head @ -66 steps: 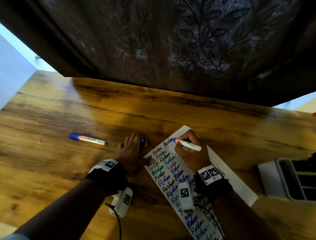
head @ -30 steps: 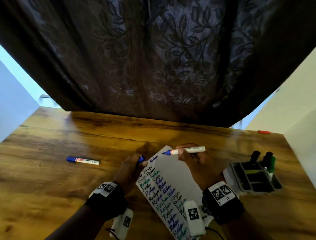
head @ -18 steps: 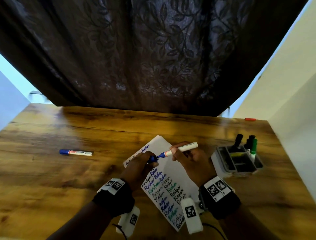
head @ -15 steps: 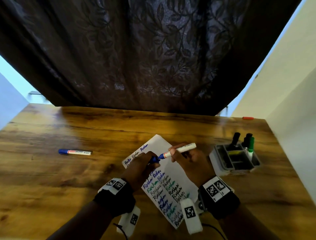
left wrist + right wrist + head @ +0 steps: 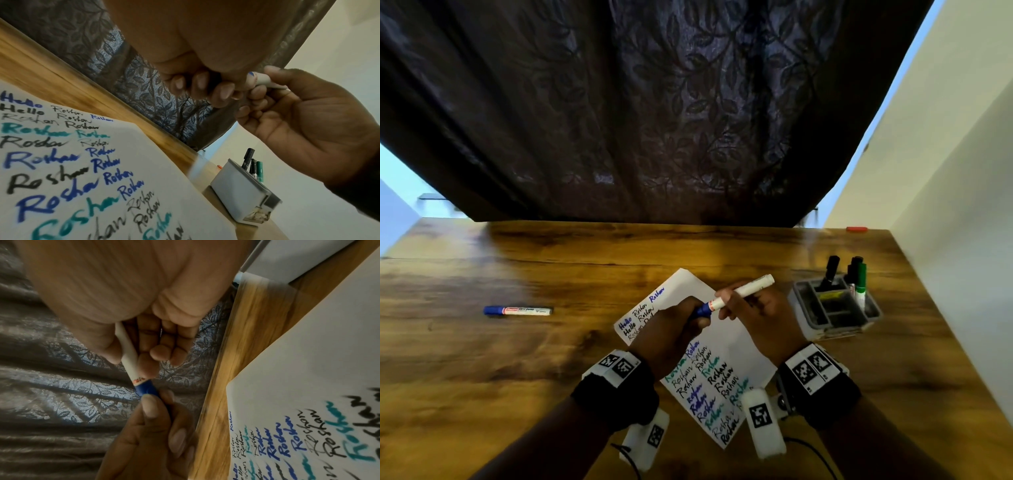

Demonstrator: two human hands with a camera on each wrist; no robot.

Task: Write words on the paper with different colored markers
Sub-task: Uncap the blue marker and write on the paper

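The white paper (image 5: 736,339), covered in blue, black and teal words, lies on the wooden table (image 5: 482,359) between my hands. Above it my right hand (image 5: 732,303) grips the white barrel of a blue marker (image 5: 748,290). My left hand (image 5: 693,320) pinches the blue cap (image 5: 702,310), which sits on the marker's tip end. In the right wrist view the cap (image 5: 145,388) meets the barrel (image 5: 128,353), with my left thumb and fingers (image 5: 150,405) around it. The left wrist view shows my curled left fingers (image 5: 205,84) against the right hand (image 5: 308,116).
A second capped blue marker (image 5: 517,310) lies on the table to the left. A grey organizer tray (image 5: 835,317) at the right holds black markers (image 5: 831,270) and a green marker (image 5: 861,284). A dark curtain (image 5: 654,120) hangs behind the table, and a wall rises at right.
The right hand lifted the marker off the paper. The left hand left the table with the cap and brought it onto the marker's tip. The head view tilted up.
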